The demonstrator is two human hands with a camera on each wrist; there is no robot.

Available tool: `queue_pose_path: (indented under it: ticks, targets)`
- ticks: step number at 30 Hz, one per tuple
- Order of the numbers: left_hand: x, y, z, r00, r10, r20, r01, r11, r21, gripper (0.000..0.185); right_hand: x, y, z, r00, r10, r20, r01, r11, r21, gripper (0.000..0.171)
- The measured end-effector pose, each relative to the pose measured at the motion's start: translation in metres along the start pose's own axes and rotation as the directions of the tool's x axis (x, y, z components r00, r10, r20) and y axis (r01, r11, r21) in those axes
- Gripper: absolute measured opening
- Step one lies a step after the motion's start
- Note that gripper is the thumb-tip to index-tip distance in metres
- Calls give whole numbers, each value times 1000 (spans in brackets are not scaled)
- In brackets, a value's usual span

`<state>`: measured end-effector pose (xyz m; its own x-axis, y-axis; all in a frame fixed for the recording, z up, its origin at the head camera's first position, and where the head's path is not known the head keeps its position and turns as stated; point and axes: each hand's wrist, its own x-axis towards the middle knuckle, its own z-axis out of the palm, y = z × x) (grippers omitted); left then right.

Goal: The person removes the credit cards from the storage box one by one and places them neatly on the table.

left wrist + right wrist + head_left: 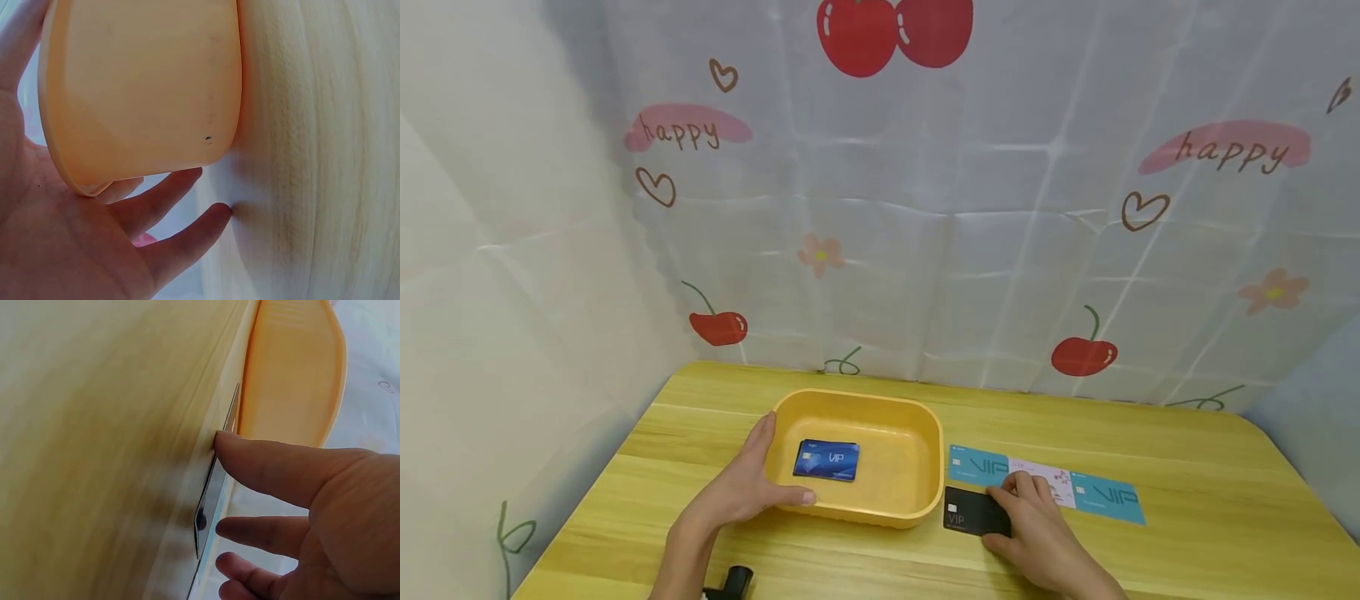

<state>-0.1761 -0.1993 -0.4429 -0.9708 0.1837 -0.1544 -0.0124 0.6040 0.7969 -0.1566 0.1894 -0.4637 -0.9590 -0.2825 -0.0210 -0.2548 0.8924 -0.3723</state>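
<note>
Backdrop: your wooden table [1187,467] stands against a pale cloth printed with cherries, hearts, flowers and the word "happy" twice.
Right hand: your right hand [1037,533] lies on the table with thumb and fingers pinching the black card [973,510]; the wrist view shows the thumb tip at the card's edge, with the card [209,500] seen edge-on and flat on the wood.
Black card: it lies just right of the yellow tub [925,467], near its front right corner, and reads "VIP" in small letters by its lower left corner.
Left hand: your left hand [745,487] grips the tub's left rim, thumb over the lip and inside, fingers along the outer wall; the wrist view shows the tub wall [144,87] against your palm.
Tub contents: one blue card [827,460] lies flat on the floor of the tub, marked "VIP".
Card row: behind your right hand three cards lie end to end: a teal card [976,465] reading "VIP", a white card [1045,479] with a pink pattern whose writing is too small to read, and a second teal card [1108,497] reading "VIP".
Front edge: a small black object [733,581] lies by your left forearm; what it is cannot be told.
</note>
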Motion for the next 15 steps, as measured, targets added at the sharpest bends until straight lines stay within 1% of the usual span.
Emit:
queue_pose_path:
  ticks: [7, 15]
  targets:
    - [1, -1, 0, 1000, 16, -7, -16, 1000, 8, 132, -1, 0, 2, 999, 1, 36, -1, 1000, -14, 42]
    - [0, -1, 1, 1000, 17, -7, -17, 1000, -1, 132, -1, 1, 2, 999, 28, 46, -27, 999, -26, 39]
